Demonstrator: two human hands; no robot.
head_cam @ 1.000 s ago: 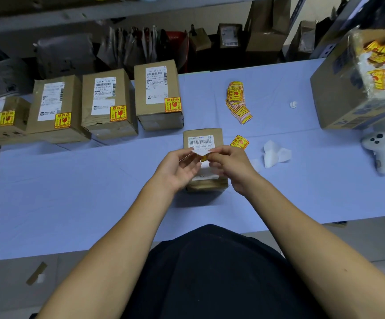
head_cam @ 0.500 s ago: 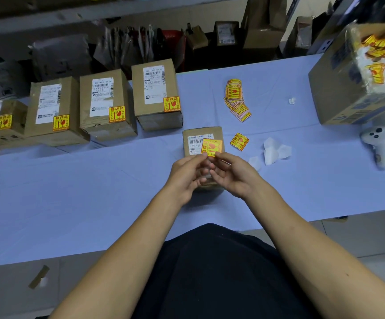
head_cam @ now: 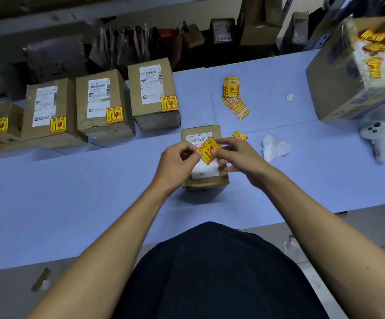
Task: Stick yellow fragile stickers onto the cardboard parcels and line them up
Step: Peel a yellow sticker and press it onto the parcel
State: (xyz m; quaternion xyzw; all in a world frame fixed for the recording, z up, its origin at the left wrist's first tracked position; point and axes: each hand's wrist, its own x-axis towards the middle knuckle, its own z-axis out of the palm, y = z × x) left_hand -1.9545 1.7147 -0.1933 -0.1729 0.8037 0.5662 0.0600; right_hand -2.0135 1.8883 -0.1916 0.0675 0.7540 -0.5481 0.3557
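A small cardboard parcel [head_cam: 206,180] with a white label lies on the blue table [head_cam: 71,203] in front of me. Just above it I hold a yellow fragile sticker [head_cam: 207,151], tilted. My left hand [head_cam: 177,163] pinches its left edge and my right hand [head_cam: 235,157] pinches its right edge. Several labelled parcels, each with a yellow sticker, stand in a row at the back left; the nearest of them [head_cam: 154,95] is just beyond the small parcel.
A stack of yellow stickers [head_cam: 234,97] lies at the back centre, one loose sticker [head_cam: 239,136] beside the parcel. Crumpled white backing paper [head_cam: 274,149] lies to the right. A large open carton [head_cam: 357,67] and a white controller [head_cam: 376,139] stand at the right.
The sticker, first hidden between my fingers, has come into full view and is now held tilted over the parcel's label. Both hands have stayed over the parcel.
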